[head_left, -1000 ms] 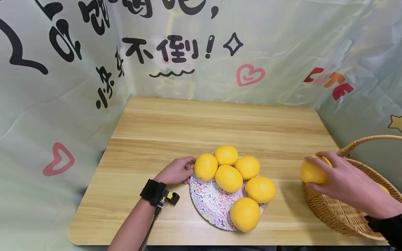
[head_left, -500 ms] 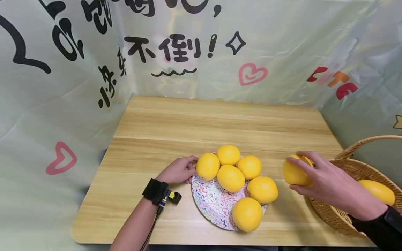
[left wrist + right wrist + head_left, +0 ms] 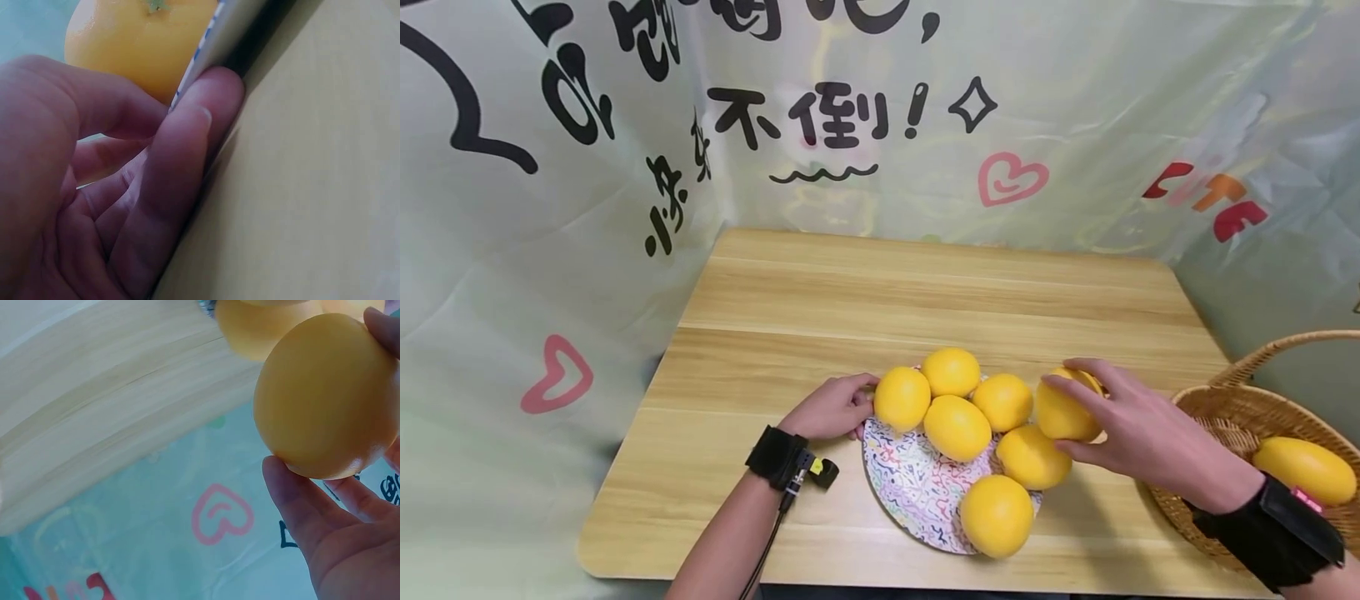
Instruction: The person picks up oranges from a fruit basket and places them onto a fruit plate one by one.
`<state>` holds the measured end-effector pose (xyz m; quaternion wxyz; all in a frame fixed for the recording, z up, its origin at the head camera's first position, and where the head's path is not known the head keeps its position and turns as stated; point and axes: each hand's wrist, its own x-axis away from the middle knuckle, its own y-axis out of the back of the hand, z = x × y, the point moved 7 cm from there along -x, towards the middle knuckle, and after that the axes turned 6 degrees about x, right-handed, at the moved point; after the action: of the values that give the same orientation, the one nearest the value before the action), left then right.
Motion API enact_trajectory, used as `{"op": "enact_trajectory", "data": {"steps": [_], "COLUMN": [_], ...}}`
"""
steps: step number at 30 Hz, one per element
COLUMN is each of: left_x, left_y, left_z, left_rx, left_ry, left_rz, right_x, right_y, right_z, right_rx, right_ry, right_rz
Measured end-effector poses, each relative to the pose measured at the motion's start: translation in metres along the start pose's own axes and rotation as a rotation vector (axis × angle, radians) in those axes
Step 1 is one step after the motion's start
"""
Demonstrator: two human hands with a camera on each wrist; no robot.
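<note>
My left hand (image 3: 829, 408) pinches the left rim of a round plate (image 3: 910, 492) patterned with coloured squiggles. In the left wrist view a fingertip (image 3: 219, 94) lies under the raised plate rim, beside an orange (image 3: 140, 44) with a green stem end. Several golden-yellow oranges (image 3: 957, 427) sit on the plate, mostly along its far and right sides. Thumb and fingers of my right hand (image 3: 1138, 425) grip another orange (image 3: 1063, 408), held above the plate's right edge. It overlaps the right-hand oranges in the head view. The right wrist view shows the held orange (image 3: 328, 397) smooth and rounded, between fingertips.
A wicker basket (image 3: 1232, 408) with an arched handle stands at the table's right edge. Inside it lies an elongated yellow fruit (image 3: 1307, 468), like a mango. Printed cloth (image 3: 880, 200) hangs behind and beside the wooden table (image 3: 820, 308).
My right hand has carried the orange leftward from over the basket to the plate's right side, uncovering the elongated fruit in the basket. My left hand keeps its hold on the plate rim.
</note>
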<state>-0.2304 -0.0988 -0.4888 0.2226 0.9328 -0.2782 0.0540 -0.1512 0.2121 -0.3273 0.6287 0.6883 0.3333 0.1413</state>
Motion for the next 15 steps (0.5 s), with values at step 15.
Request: {"op": "enact_trajectory", "data": {"steps": [15], "left_x": [-0.001], "left_y": [0.0], "left_z": [0.0], "left_rx": [0.014], "left_ry": [-0.002], "left_rz": [0.007], "right_x": [-0.035], "right_y": [-0.012], "right_z": [0.013], "right_rx": [-0.05], "right_ry": [0.042], "right_rz": [0.067]}}
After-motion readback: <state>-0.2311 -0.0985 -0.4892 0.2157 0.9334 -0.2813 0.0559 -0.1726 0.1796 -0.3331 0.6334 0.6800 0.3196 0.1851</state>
